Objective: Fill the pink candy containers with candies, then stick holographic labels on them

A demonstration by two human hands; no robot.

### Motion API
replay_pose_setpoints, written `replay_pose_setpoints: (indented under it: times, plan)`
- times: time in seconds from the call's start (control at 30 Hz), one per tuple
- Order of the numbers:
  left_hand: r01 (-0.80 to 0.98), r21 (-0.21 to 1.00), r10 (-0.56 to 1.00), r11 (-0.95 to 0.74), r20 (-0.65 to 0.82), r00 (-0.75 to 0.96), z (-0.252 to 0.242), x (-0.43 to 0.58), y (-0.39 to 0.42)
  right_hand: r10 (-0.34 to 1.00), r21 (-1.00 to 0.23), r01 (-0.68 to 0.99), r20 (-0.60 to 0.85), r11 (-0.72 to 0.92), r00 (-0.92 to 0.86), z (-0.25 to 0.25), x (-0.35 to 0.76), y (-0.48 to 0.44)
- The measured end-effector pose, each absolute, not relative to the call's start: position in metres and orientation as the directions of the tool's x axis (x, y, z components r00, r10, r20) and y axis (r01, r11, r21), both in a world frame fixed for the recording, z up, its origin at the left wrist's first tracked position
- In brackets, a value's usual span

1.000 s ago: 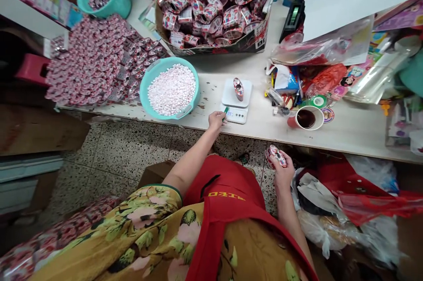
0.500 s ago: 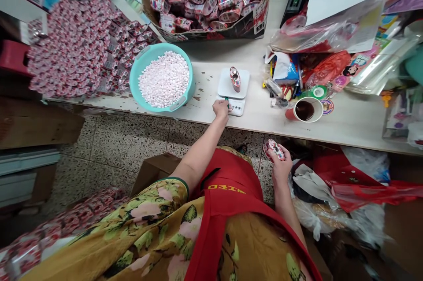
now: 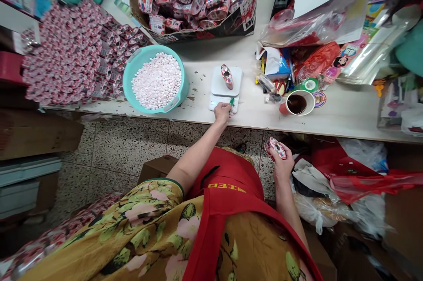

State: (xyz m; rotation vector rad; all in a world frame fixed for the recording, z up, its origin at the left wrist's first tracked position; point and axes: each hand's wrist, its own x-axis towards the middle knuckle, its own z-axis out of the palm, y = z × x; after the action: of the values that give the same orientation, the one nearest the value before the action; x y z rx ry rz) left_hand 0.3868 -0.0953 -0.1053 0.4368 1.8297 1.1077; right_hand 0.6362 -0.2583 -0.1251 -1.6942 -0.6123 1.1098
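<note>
A small packing workshop is showing here: a white digital kitchen scale (image 3: 216, 87) is sitting just beyond the left grip (image 3: 223, 112) on a long pale worktop (image 3: 346, 118), a teal plastic basin (image 3: 126, 89) of pink-white pellets is resting to that grip's left, and a brown cardboard box (image 3: 228, 27) heaped with printed oval tins is standing farther beyond it.

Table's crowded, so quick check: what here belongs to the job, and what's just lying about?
In use: left hand, green tool, scale, tin on the scale, right hand, held tin, basin of white pellets.
Lying about: mug, tape roll, red bag.
</note>
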Motion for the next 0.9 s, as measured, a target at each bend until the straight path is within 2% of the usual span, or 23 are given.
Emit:
replay_pose_setpoints:
  times: [0.23, 0.4, 0.63, 0.77, 0.9]
  plan:
    - [-0.25, 0.843, 0.548, 0.477, -0.507, -0.666, -0.112, 0.366, -0.084, 0.793, -0.907, -0.105, -0.409, -0.408, 0.451, -0.123, 0.63, -0.254]
    - [-0.249, 0.838, 0.614, 0.485, -0.53, -0.585, -0.119, 0.404, -0.074, 0.799, -0.914, -0.092, -0.392, -0.396, 0.456, -0.124, 0.63, -0.254]
    - [-0.077, 0.834, 0.752, 0.546, -0.528, -0.394, -0.112, 0.413, -0.096, 0.828, -0.923, -0.05, -0.365, -0.381, 0.426, -0.118, 0.63, -0.241]
    - [0.053, 0.87, 0.773, 0.491, -0.406, -0.488, -0.105, 0.353, -0.118, 0.869, -0.942, -0.079, -0.331, -0.326, 0.368, -0.107, 0.618, -0.217]
    - [0.175, 0.821, 0.716, 0.543, -0.343, -0.608, -0.111, 0.294, -0.126, 0.886, -0.95, -0.121, -0.312, -0.288, 0.342, -0.098, 0.605, -0.197]
